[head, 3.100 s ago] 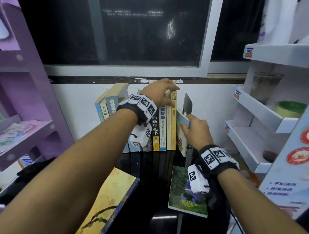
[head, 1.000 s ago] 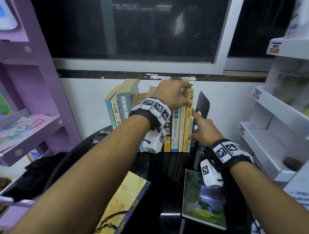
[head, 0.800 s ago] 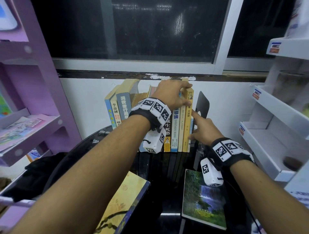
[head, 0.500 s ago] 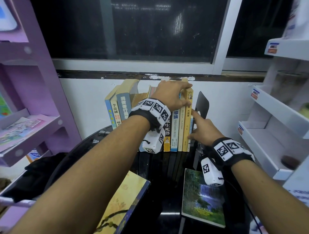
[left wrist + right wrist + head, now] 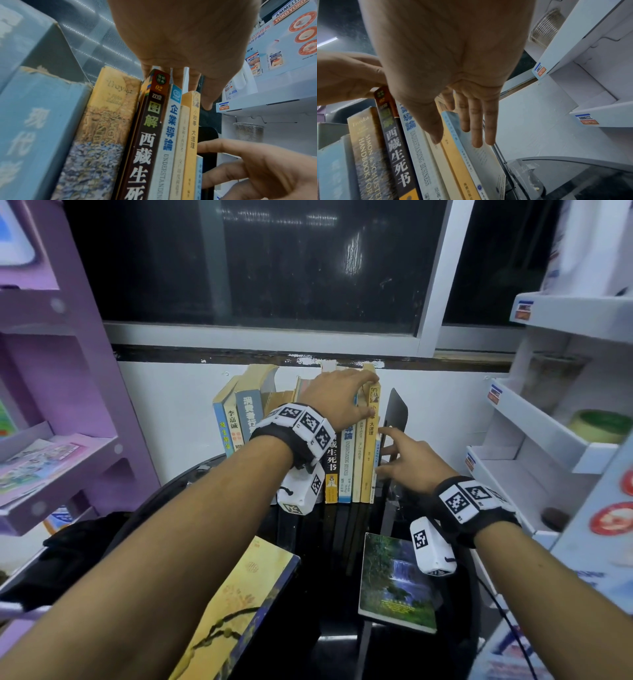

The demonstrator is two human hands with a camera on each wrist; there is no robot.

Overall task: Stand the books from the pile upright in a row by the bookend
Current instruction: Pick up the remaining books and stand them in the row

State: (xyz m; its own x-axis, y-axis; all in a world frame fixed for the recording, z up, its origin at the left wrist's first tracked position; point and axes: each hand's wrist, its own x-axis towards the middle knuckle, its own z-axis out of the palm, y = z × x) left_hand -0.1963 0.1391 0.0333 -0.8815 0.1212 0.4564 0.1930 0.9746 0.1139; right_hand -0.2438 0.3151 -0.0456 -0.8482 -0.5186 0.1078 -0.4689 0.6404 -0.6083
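Against the white wall, under the dark window, we see a row of books standing upright on the black counter, with the dark bookend at its right end. Our left hand lies over the tops of the books, fingers curled onto them and thumb against the yellow book. Our right hand is spread, its straight fingers pressing the thin pale-blue book that stands between the yellow book and the bookend. Two more books lie flat on the counter nearer us: a waterfall-cover book and a yellow-cover book.
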